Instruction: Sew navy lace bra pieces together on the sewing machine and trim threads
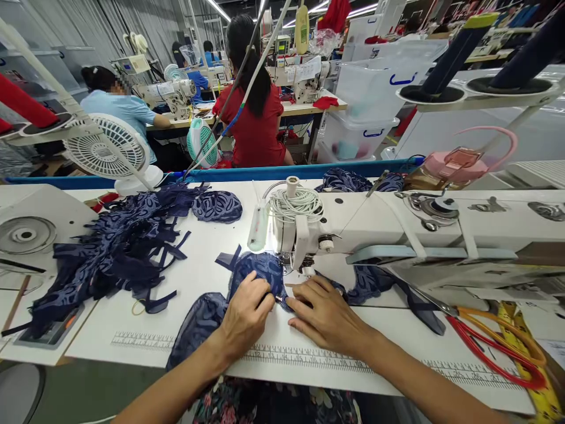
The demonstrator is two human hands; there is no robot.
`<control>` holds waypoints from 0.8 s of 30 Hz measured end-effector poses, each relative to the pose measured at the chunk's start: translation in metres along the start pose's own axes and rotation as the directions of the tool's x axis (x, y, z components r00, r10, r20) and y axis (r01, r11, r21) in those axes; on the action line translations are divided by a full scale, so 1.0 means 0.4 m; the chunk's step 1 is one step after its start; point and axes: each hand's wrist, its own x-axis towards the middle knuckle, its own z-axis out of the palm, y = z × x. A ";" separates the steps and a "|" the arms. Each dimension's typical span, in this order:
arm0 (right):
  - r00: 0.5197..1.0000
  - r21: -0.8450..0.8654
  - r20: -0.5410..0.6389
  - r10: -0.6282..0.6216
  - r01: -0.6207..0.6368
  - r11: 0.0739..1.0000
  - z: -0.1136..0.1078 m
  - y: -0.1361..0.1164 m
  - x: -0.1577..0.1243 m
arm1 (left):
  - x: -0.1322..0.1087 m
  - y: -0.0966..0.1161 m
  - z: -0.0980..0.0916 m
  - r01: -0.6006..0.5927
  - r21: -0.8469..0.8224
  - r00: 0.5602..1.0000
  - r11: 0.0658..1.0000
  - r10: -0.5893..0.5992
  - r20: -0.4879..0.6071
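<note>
A navy lace bra cup piece (pixel 258 271) lies on the white sewing table (pixel 145 318) under the head of a white sewing machine (pixel 397 229). My left hand (pixel 245 315) rests on the cup with fingers curled, pinching the fabric edge near the needle. My right hand (pixel 326 315) lies flatter on the fabric beside it, fingers pressing it down just in front of the presser foot. More of the same navy garment (pixel 196 327) hangs off the table's front edge toward me.
A heap of navy lace pieces (pixel 119 247) covers the table's left side. Red-and-orange-handled scissors (pixel 494 341) lie at the right. A white fan (pixel 106 147) stands behind. Other people sew at machines further back; plastic bins (pixel 371 112) are stacked at right.
</note>
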 end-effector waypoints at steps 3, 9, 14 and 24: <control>0.999 0.057 -0.037 -0.021 0.023 0.998 0.013 -0.006 -0.002 | 0.022 -0.021 0.000 -0.029 -0.060 0.991 0.998 0.036 0.126; 1.000 0.096 0.011 -0.006 0.005 0.995 0.016 -0.011 -0.012 | 0.033 -0.055 -0.016 -0.101 -0.104 0.993 0.989 0.106 0.052; 1.000 0.139 0.000 -0.006 0.006 0.990 0.013 -0.011 -0.013 | 0.050 -0.057 -0.036 -0.172 -0.008 0.985 0.985 0.172 0.011; 0.999 0.193 0.004 0.035 -0.036 0.981 0.017 -0.010 -0.018 | 0.040 -0.009 -0.016 -0.177 0.039 0.980 0.983 0.172 0.097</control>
